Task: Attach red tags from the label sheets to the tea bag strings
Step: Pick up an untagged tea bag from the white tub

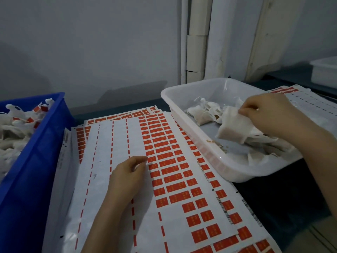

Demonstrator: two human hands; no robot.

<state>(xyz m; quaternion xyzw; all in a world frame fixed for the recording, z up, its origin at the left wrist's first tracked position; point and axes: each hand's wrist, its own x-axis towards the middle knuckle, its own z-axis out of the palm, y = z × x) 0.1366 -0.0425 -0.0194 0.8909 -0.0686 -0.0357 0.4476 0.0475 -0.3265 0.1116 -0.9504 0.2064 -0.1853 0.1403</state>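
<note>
A stack of white label sheets (116,143) with rows of red tags (167,161) covers the table in front of me. My left hand (129,174) rests on the top sheet, its thumb and forefinger tips close together at the edge of the red tag column. Whether they pinch a tag I cannot tell. My right hand (264,114) reaches into the white tub (182,103) and pinches a white tea bag (235,128) by its top, lifting it over several other bags.
A blue crate (36,152) at the left holds several tea bags with red tags on them. More label sheets (310,103) lie behind the white tub. A second white tub (324,72) stands at the far right. A grey wall is close behind.
</note>
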